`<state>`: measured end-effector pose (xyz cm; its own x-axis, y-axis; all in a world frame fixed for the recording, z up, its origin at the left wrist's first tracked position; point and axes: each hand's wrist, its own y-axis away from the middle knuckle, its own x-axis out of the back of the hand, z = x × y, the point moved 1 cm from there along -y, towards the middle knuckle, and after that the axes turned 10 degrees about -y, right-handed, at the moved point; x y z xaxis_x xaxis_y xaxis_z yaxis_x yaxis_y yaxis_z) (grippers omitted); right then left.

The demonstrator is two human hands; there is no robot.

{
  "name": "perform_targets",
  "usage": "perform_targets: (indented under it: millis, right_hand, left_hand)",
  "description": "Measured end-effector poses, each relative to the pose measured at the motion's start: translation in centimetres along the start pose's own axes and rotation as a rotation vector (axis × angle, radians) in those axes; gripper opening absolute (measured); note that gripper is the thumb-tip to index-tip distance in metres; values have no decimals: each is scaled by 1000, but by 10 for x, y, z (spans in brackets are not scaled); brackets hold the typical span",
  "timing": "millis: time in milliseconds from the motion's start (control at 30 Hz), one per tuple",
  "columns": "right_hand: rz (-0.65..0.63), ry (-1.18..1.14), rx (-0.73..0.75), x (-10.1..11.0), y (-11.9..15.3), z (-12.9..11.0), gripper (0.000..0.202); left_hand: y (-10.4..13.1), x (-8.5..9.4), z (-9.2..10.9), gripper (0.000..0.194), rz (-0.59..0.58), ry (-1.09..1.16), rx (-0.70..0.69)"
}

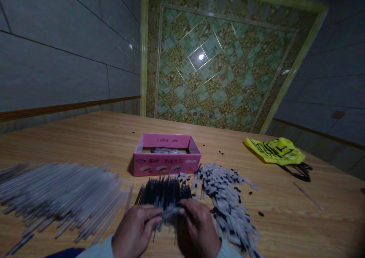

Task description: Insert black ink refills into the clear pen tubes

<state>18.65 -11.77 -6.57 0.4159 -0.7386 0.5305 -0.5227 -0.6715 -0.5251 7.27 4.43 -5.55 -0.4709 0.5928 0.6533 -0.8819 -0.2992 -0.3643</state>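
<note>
My left hand and my right hand meet near the table's front edge, fingers pinched. Between them lies a thin translucent tube, resembling a pen barrel, blurred and gripped at both ends. Just beyond and beneath it is a bundle of black, thin pointed rods that look like pen refills. Left of my left hand spreads a heap of long translucent tubes. Beside my right hand is a pile of small whitish caps mixed with little black plugs.
A pink open box stands behind the rods, with whitish pieces inside. Farther right lie a yellow plastic bag with black handles and a single thin rod. Tiled walls border the wooden table.
</note>
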Motion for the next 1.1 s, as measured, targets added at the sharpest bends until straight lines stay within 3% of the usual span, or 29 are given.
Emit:
perform_targets:
  millis: [233, 400, 533, 600, 700, 800, 867, 933, 1033, 1100]
  right_hand:
    - [162, -158, -220, -6, -1, -5, 22]
    - [143, -431, -356, -14, -3, -6, 27]
    - [144, -628, -433, -18, -4, -4, 29]
    - [182, -624, -419, -15, -6, -3, 24]
    - [330, -624, -402, 3, -18, 0, 23]
    - [474, -627, -359, 28, -43, 5, 33]
    - [510, -589, -275, 42, -64, 9, 35]
    - [501, -391, -163, 50, -86, 13, 35]
    - [466, -96, -104, 51, -113, 20, 30]
    - [443, 1, -103, 46, -126, 23, 24]
  left_hand:
    - [6, -6, -5, 25, 44, -312, -47]
    - [11, -11, -9, 28, 75, -516, -116]
    - [7, -12, -10, 28, 53, -540, -143]
    - [2, -7, -11, 27, 62, -520, -134]
    - [-8, 11, -16, 33, 208, -541, -61]
    - [-14, 34, -21, 35, 337, -738, 143]
    - [-16, 45, -23, 34, 270, -912, 246]
    - [-16, 50, -24, 35, 112, -1010, 328]
    - [-15, 48, -27, 40, -84, -1035, 434]
    - [-14, 43, -30, 37, -142, -1012, 462]
